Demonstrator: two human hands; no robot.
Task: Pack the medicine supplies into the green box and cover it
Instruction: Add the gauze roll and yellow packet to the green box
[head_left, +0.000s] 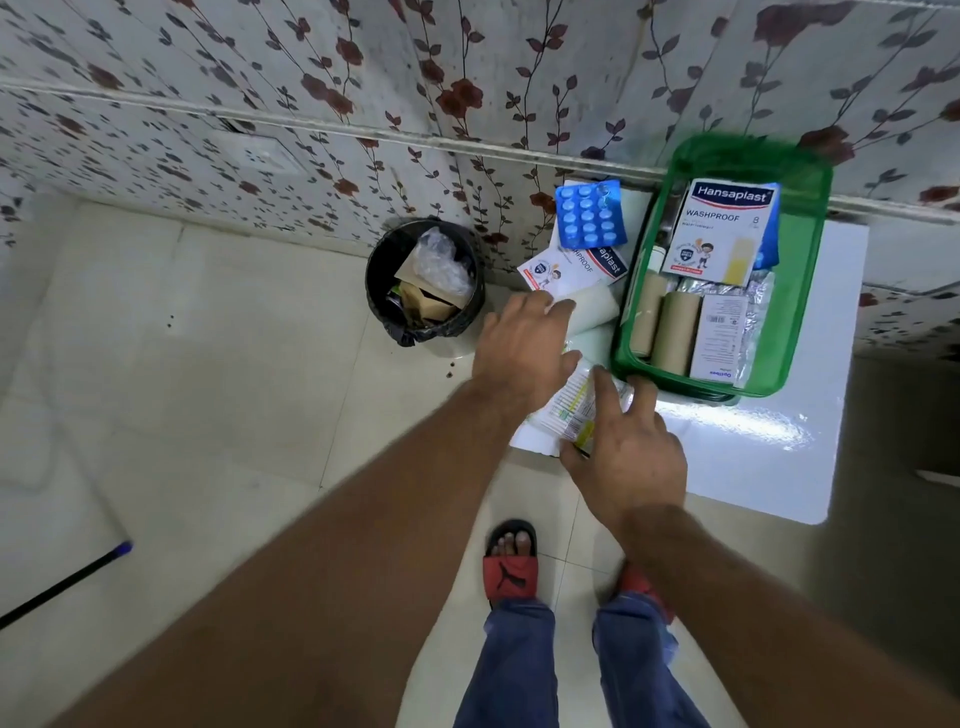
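I have only one view, from the head (wide-angle), looking steeply down from above; both hands (524, 358) are close below, the green box (800, 291) just beyond them.

Both hands (524, 348) (631, 457) outstretched, fingers spread

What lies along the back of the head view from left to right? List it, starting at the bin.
Black bin → blue blister pack → green box holding the Hansaplast packet. The second plaster packet and white roll sit below the blister pack, so they are left out.
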